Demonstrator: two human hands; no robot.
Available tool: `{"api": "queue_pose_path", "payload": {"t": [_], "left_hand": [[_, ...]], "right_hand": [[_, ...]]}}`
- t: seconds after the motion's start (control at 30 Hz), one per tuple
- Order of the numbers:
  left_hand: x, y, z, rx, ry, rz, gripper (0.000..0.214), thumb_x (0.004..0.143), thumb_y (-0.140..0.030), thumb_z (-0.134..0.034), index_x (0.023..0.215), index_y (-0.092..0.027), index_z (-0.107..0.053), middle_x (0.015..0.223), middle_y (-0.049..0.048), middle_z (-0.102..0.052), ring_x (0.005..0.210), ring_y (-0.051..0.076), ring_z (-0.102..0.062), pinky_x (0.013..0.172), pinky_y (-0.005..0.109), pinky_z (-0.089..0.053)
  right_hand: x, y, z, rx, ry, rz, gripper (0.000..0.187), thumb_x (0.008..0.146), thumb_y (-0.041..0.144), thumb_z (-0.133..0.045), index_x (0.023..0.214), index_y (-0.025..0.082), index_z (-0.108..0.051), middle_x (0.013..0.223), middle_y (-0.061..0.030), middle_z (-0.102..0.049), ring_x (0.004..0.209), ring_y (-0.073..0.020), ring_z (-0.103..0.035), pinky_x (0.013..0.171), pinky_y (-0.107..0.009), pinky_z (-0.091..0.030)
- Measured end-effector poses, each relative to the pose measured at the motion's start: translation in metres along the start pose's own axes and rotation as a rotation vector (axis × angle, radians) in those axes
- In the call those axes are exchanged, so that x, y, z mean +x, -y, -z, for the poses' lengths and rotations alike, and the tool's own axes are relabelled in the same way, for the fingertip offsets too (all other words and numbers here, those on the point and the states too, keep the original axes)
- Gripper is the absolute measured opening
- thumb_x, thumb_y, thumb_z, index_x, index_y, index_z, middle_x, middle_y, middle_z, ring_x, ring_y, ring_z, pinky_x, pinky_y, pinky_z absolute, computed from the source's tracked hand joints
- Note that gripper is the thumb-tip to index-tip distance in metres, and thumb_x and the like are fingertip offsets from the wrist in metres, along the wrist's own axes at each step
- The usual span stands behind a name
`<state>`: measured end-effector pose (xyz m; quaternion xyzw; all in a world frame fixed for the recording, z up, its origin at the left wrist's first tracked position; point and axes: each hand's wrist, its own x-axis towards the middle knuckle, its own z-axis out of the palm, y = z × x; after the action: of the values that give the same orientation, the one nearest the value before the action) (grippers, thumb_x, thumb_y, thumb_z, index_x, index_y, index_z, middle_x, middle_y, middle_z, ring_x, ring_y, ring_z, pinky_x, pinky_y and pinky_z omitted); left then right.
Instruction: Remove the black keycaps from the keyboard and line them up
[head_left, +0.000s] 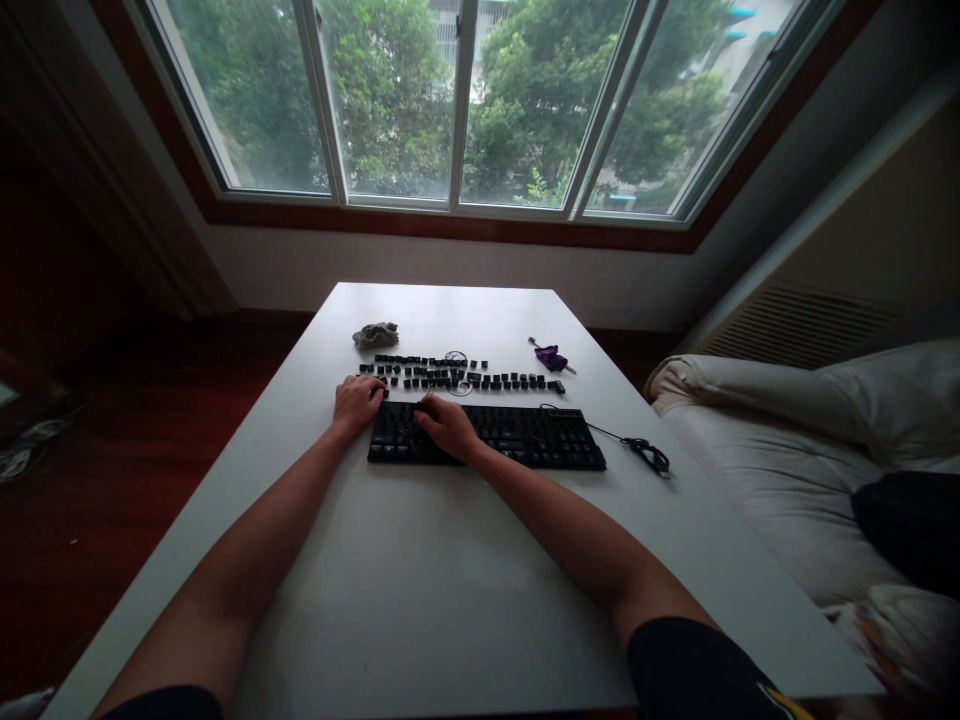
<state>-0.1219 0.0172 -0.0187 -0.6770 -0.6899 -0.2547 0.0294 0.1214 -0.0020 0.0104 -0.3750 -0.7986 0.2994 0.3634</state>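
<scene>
A black keyboard (517, 437) lies on the white table (420, 580). Behind it, several loose black keycaps (457, 376) are set out in rows. My left hand (357, 401) rests at the keyboard's far left corner, fingers curled down by the nearest keycaps; whether it holds one is hidden. My right hand (448, 424) lies on the left half of the keyboard with fingers bent and pressed onto the keys.
A grey crumpled cloth (375, 335) and a purple-handled tool (552, 357) lie farther back on the table. The keyboard's cable (645, 453) trails right toward the table edge. A white sofa (810, 460) stands at the right, a window ahead.
</scene>
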Motion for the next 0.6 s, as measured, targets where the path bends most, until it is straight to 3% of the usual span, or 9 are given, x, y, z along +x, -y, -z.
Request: {"api": "queue_pose_path", "payload": {"t": [0.6], "left_hand": [[-0.0001,0.001,-0.0004,-0.005,0.001,-0.014,0.023,0.091,-0.032,-0.052,0.098,-0.028,-0.073,0.109,0.0056,-0.07,0.109,0.029,-0.054,0.093,0.044,-0.04]], "right_hand": [[-0.0008,0.0009,-0.0004,-0.016,0.004,0.001,0.018,0.088,0.033,-0.057,0.094,0.02,-0.067,0.066,0.0023,-0.057,0.061,-0.0137,-0.049,0.061,-0.024,-0.035]]}}
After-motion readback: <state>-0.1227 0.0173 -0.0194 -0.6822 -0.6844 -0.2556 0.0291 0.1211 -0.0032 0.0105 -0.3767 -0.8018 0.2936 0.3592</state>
